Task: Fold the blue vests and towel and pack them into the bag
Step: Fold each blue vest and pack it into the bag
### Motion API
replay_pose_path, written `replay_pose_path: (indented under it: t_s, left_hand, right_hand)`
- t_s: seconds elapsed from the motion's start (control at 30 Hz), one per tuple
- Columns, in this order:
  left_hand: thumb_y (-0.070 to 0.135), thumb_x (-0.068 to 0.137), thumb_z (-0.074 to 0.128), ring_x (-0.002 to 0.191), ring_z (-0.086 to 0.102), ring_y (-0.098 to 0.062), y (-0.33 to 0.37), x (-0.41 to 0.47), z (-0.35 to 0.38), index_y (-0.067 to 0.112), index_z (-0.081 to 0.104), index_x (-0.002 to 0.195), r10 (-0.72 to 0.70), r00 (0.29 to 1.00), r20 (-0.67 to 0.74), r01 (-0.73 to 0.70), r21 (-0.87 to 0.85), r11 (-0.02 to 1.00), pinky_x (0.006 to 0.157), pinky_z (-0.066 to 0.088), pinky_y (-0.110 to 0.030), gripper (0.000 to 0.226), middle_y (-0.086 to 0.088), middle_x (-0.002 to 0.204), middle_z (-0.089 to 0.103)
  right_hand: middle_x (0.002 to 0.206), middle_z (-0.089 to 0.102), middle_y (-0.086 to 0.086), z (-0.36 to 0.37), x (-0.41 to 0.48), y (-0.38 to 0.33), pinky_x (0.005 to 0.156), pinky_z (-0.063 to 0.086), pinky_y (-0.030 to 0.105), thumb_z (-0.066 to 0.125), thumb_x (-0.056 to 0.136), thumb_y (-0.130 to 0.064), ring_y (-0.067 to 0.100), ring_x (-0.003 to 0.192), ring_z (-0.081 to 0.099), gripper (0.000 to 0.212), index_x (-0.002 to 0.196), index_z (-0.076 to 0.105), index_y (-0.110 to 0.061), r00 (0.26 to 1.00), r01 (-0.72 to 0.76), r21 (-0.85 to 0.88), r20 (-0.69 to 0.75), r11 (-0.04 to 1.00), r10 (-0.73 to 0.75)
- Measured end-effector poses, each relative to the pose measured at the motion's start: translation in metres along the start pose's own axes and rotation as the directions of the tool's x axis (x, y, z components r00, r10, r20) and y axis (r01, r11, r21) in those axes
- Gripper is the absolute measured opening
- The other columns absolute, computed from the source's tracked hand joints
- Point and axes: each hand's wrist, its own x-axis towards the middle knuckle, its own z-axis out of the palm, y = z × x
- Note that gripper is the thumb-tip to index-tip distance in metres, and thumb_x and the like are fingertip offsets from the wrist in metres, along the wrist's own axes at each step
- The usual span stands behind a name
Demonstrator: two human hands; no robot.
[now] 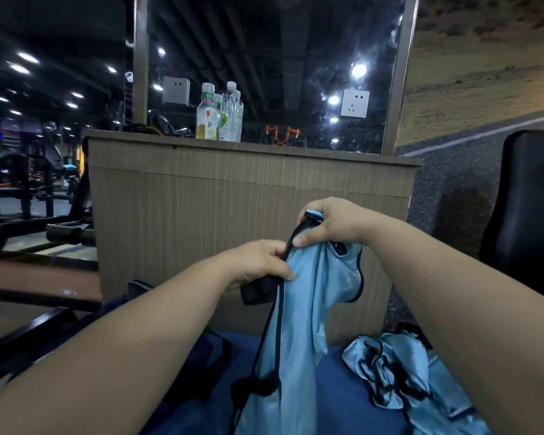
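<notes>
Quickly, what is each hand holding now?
Left hand: closed, pinching the black edge of the shiny light-blue vest.
Right hand: closed, gripping the same vest's top.

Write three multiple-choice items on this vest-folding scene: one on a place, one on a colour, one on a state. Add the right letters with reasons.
1. Where does the second vest lie?
A. on the wooden counter
B. on the blue surface at lower right
C. over the black chair

2. What colour is the trim of the held vest?
A. white
B. black
C. orange

3. How is the held vest now?
A. folded flat
B. rolled into a ball
C. hanging unfolded from both hands

Answers:
1 B: it lies crumpled there, by the right forearm.
2 B: a black edge runs along its openings.
3 C: the left hand and right hand pinch its top, and the cloth hangs down loose.
</notes>
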Motion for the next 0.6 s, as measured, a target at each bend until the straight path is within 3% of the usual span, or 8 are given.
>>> replay_pose_path:
  t_s: [0.13,0.3,0.47,0.6]
  left_hand:
    - [-0.004,0.087,0.061,0.082,0.068,-0.023,0.001,-0.006,-0.006,0.008,0.064,0.094,-0.093,0.992,0.082,0.089,0.046,0.995,0.080,0.056,-0.034,0.014,-0.012,0.092,0.071]
    - [-0.001,0.088,0.058,0.080,0.069,-0.021,-0.004,-0.007,-0.004,0.008,0.062,0.100,-0.067,0.997,0.043,0.071,-0.089,0.993,0.072,0.057,-0.029,0.016,-0.013,0.095,0.069]
    - [0.006,0.070,0.078,0.102,0.064,-0.021,-0.013,-0.005,0.004,0.016,0.050,0.126,-0.014,0.999,-0.045,0.011,-0.075,0.997,0.087,0.054,-0.036,0.063,-0.005,0.115,0.064]
    - [0.028,0.051,0.093,0.121,0.054,-0.015,-0.028,0.005,0.015,0.038,0.037,0.133,0.068,0.976,-0.205,-0.066,0.014,0.998,0.103,0.047,-0.037,0.100,0.000,0.135,0.051]
  right_hand:
    - [0.091,0.071,-0.008,-0.001,0.001,0.008,0.077,0.051,0.025,0.082,0.071,-0.049,0.008,0.089,0.066,0.031,0.087,0.072,-0.024,0.998,-0.027,0.040,-0.057,0.999,0.029]
    - [0.076,0.066,-0.005,0.001,0.004,0.016,0.071,0.049,0.029,0.082,0.073,-0.046,0.013,0.077,0.063,0.034,0.078,0.068,-0.015,0.983,-0.053,0.063,-0.170,0.997,0.063]
    - [0.070,0.056,0.006,0.003,0.005,0.022,0.062,0.042,0.033,0.080,0.075,-0.045,0.018,0.068,0.054,0.046,0.076,0.059,-0.004,0.948,-0.083,-0.004,-0.309,0.997,0.078]
    - [0.062,0.044,-0.003,0.004,0.006,0.021,0.057,0.034,0.031,0.077,0.077,-0.043,0.014,0.060,0.044,0.047,0.063,0.042,-0.016,0.910,-0.115,-0.090,-0.408,0.989,0.069]
